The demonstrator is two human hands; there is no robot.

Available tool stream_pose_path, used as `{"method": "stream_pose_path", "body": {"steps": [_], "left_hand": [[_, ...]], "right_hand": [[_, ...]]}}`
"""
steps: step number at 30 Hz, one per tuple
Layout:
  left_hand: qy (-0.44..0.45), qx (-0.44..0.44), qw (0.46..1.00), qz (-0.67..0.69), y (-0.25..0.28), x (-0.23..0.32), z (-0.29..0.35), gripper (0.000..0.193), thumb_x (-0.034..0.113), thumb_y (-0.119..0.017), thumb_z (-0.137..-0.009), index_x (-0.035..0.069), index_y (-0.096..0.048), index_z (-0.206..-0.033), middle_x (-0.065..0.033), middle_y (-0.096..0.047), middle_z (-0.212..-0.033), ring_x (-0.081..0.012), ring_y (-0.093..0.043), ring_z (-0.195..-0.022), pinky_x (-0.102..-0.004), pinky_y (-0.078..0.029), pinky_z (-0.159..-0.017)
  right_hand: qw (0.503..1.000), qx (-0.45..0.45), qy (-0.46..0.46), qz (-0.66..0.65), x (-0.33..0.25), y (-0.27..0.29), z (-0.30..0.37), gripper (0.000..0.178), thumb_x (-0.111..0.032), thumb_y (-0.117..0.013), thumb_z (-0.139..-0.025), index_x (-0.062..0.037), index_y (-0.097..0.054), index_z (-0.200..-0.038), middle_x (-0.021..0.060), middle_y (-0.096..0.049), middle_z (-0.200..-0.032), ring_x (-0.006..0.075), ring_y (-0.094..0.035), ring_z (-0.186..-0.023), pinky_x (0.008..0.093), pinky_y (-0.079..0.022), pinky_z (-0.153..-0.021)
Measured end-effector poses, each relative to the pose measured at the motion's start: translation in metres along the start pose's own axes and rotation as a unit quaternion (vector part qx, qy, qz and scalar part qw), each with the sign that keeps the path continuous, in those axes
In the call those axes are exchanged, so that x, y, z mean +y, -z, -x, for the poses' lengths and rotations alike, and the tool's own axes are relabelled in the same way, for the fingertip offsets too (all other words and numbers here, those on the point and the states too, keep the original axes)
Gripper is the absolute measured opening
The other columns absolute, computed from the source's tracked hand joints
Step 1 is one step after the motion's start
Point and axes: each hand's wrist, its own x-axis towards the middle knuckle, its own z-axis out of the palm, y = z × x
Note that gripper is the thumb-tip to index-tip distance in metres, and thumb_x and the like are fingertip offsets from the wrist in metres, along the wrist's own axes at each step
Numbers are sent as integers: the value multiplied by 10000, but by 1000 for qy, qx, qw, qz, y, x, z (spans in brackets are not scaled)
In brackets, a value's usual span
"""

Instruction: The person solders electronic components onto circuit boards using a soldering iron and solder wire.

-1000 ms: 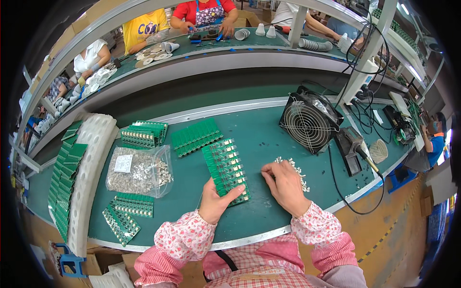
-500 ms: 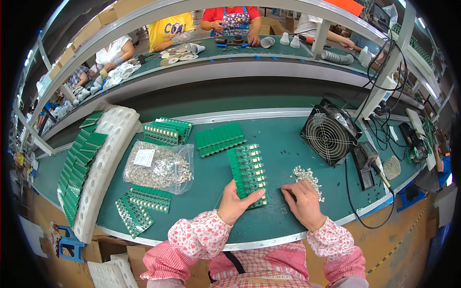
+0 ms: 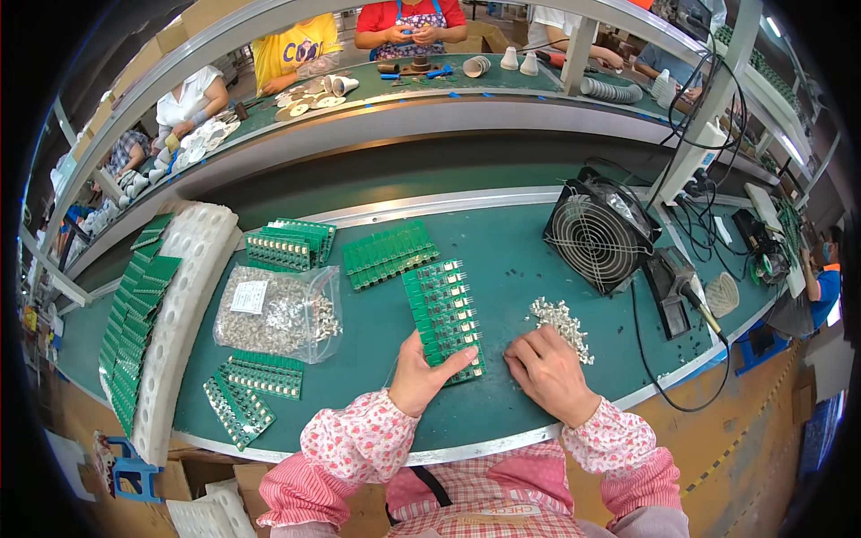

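Observation:
My left hand grips the lower end of a green circuit board panel, thumb on top. The panel carries a column of small white components, with pins sticking out along its right edge. To its right, my right hand is low over the table, thumb and fingers drawn together. Whatever is between those fingertips is too small or hidden to make out. Just beyond the right hand is a loose pile of small white connectors. Another group of green panels lies behind the held one.
On the left are a clear bag of small parts, more boards, stacked panels and a white foam tray with boards. At right stand a black fan and a soldering iron with a trailing cable. Co-workers sit across.
The view has shifted slightly, so the bench appears farther left. My hands keep nearly the same pose. The co-worker in red across the bench has brought both hands together.

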Motion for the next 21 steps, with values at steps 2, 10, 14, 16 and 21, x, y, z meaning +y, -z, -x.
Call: {"method": "stream_pose_path", "body": {"steps": [2, 10, 14, 16, 21], "left_hand": [[3, 0, 1000, -7, 0, -1, 0, 340, 10, -707, -793, 23, -554, -1096, -36, -634, -978, -112, -610, -859, -271, -516, -759], [-2, -3, 1000, 2, -1, 1, 1, 323, 24, -707, -800, 14, -558, -1086, -39, -639, -982, -108, -612, -863, -266, -513, -764], [11, 0, 1000, 9, -1, 2, 2, 340, 9, -704, -794, 25, -552, -1097, -35, -633, -981, -111, -609, -867, -268, -508, -773], [5, -2, 1000, 2, -1, 2, 2, 336, 19, -706, -800, 14, -552, -1098, -40, -637, -988, -110, -612, -866, -264, -511, -771], [3, -4, 1000, 7, -4, 3, 0, 341, 29, -711, -802, 7, -553, -1104, -41, -642, -998, -104, -616, -863, -259, -514, -763]], "right_hand": [[998, -7, -27, -51, -3, -1, 2, 113, -39, -682, -726, -47, -613, -815, 76, -566, -759, 240, -546, -732, 341, -476, -636], [984, -3, -58, -167, -8, 7, -5, 92, -71, -689, -774, -29, -631, -832, 98, -630, -751, 243, -583, -652, 340, -483, -594], [940, -12, -201, -275, -8, 3, -6, 110, -106, -704, -795, -10, -661, -825, 95, -653, -747, 195, -626, -620, 292, -509, -596], [934, -4, -224, -279, -9, 2, -10, 115, -111, -703, -804, -3, -669, -829, 89, -658, -744, 172, -634, -612, 278, -515, -603], [788, 20, -335, -516, -4, -10, -11, 136, -114, -666, -857, 12, -654, -904, 55, -650, -839, 96, -605, -741, 248, -512, -667]]}}
